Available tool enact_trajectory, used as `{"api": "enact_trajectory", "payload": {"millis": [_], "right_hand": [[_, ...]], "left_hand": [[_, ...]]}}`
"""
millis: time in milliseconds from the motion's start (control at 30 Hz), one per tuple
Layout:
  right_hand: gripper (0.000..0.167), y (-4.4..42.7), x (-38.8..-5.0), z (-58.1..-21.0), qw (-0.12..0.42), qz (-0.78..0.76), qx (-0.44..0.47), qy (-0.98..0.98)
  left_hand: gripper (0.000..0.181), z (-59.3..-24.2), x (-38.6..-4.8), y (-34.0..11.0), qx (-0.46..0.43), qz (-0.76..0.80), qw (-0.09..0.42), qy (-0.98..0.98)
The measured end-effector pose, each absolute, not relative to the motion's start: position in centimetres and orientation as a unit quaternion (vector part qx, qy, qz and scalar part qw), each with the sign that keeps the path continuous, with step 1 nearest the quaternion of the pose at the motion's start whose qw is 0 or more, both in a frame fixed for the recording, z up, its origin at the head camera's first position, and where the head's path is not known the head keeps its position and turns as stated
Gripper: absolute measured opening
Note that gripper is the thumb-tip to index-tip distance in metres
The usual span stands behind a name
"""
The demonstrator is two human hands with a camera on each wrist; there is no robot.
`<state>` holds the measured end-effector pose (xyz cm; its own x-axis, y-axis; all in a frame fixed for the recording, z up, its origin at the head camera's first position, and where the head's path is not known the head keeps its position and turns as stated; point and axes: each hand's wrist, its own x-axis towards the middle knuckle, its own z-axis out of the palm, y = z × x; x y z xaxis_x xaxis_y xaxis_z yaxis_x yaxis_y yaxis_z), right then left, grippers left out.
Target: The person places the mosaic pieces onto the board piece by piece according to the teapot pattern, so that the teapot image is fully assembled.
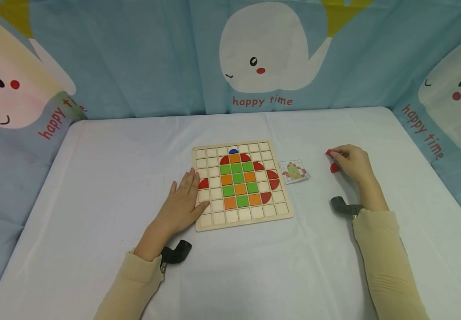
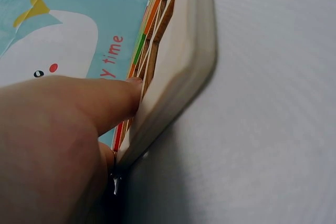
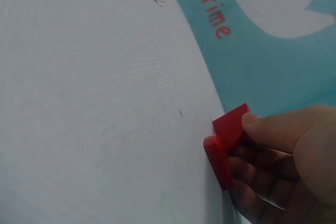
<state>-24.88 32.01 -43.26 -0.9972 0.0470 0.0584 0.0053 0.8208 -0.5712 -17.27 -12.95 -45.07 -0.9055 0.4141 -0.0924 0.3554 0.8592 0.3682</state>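
A wooden grid board (image 1: 218,218) lies on the white table with green and orange squares, several red rounded pieces and a small blue piece (image 1: 233,151) set in its cells. My left hand (image 1: 178,206) rests on the board's left edge, fingers extended, beside a red quarter-round piece (image 1: 203,183). In the left wrist view the thumb (image 2: 118,100) touches the board's rim. At the right, my right hand (image 1: 352,162) pinches a red piece (image 3: 230,128) between thumb and fingers. A second red piece (image 3: 218,162) is right against it, near the fingertips; whether they also hold it is unclear.
A small paper card (image 1: 294,172) with a printed coloured grid pattern lies just right of the board, one corner slightly raised. Black wrist cameras (image 1: 177,252) sit on both forearms. A blue curtain (image 1: 154,58) with whale prints hangs behind the table's far edge.
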Motion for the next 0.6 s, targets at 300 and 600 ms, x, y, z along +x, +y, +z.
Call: {"api": "enact_trajectory", "payload": {"millis": [300,600], "right_hand": [[0.028,31.95,-24.8,-43.25,0.022,0.303,-0.028,-0.952],[0.029,32.09,-24.83,-43.29,0.027,0.298,-0.023,-0.954]], "left_hand": [[0.079,-44.98,-17.23,-12.89,0.198,0.173,0.087,0.961],[0.078,-44.92,-17.19,-12.84,0.198,0.175,0.087,0.961]]}}
